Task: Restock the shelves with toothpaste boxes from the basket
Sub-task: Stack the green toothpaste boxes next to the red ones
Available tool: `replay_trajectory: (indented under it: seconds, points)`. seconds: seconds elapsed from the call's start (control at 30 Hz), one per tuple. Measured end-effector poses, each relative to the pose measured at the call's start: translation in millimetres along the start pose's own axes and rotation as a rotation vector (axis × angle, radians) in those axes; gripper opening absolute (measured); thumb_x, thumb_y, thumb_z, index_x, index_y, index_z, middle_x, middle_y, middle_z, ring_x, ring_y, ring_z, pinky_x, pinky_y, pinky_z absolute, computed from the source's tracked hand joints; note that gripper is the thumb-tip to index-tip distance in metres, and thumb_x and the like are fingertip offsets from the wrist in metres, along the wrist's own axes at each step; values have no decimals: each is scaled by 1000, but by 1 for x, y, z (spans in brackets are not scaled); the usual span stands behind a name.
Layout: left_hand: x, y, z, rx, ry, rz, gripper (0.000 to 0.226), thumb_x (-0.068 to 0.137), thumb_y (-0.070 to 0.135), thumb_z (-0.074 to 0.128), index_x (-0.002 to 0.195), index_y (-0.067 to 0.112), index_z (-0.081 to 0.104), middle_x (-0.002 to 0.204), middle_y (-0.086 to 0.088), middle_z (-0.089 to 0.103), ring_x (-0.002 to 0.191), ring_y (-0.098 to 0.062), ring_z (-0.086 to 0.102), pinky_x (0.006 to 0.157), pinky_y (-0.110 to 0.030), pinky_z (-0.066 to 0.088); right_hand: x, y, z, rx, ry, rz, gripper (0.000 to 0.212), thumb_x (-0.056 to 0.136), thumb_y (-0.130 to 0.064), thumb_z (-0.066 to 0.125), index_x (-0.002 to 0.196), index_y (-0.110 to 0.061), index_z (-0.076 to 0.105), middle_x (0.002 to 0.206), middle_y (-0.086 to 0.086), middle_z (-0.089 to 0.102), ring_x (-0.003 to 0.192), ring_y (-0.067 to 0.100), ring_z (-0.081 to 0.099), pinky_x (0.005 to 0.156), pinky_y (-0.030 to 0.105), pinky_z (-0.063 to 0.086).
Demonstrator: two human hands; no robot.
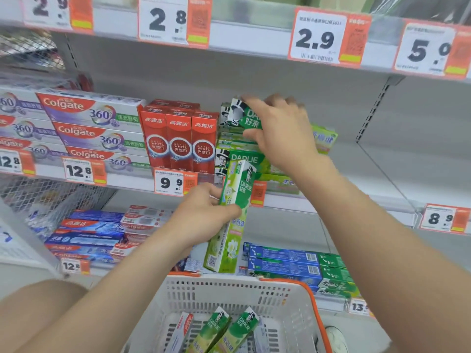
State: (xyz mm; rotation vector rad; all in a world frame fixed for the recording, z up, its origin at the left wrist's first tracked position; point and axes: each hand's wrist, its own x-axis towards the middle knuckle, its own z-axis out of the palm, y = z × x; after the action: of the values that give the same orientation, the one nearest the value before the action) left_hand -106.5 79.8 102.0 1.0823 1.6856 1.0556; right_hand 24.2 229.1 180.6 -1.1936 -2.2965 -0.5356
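My right hand point(280, 128) grips a green Darlie toothpaste box point(246, 115) at the top of the Darlie stack point(242, 155) on the middle shelf. Lower down, my left hand point(204, 215) holds a light green Darlie box point(230, 220) upright in front of the shelf edge. Below both hands stands the white basket point(229, 294) with an orange rim; two green Darlie boxes point(229, 329) and a white and red box point(182, 332) lean inside it.
Left of the Darlie stack stand red boxes point(179, 141) and stacked Colgate 360 boxes point(96, 128). The shelf right of the stack point(369, 169) is bare. The lower shelf holds blue boxes point(89, 235) and blue-green boxes point(300, 266). Price tags point(318, 38) line the shelf edges.
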Motion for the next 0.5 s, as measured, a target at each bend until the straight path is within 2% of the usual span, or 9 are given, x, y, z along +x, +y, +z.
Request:
replay_trajectory:
  seconds: [0.1,0.17,0.27,0.37,0.43,0.5]
  points:
    - [-1,0,-2,5,-30,-26,16,90,21,78,95,24,64,84,1,76,53,-6,62,44,-16,40,27,-5,22,-73,-71,-48,68,91,-40,76,152,-39,45,127,12,62,119,40,55,102,48,40]
    - [-2,1,-3,1,-45,-25,13,91,19,76,92,22,64,81,-1,76,58,-11,62,49,-20,43,35,-5,36,-35,-105,-47,70,92,-40,76,154,-40,43,129,13,61,122,40,53,103,48,40]
    - [-1,2,-4,-10,-53,-15,13,90,18,77,91,22,64,90,-8,78,69,-18,66,60,-30,47,37,1,48,51,-130,-71,70,95,-46,71,157,-41,40,136,10,59,128,38,47,105,48,36]
    - [-3,2,-5,-24,-56,-16,17,90,21,79,96,22,63,95,-5,79,76,-18,73,61,-29,50,29,7,47,83,-146,-63,67,95,-57,65,156,-41,42,141,7,54,130,37,41,106,49,32]
    - [-5,1,-6,-64,-56,-32,22,91,22,79,102,20,60,101,-6,78,84,-21,77,60,-30,52,18,7,42,115,-66,-27,53,99,-54,59,148,-36,54,138,8,56,127,38,43,104,50,35]
    - [-9,2,-6,-118,-57,-43,25,92,22,78,106,19,57,104,-7,78,75,-13,76,51,-24,50,-1,3,35,228,152,44,32,100,-31,58,131,-26,67,125,10,59,117,38,48,97,49,43]
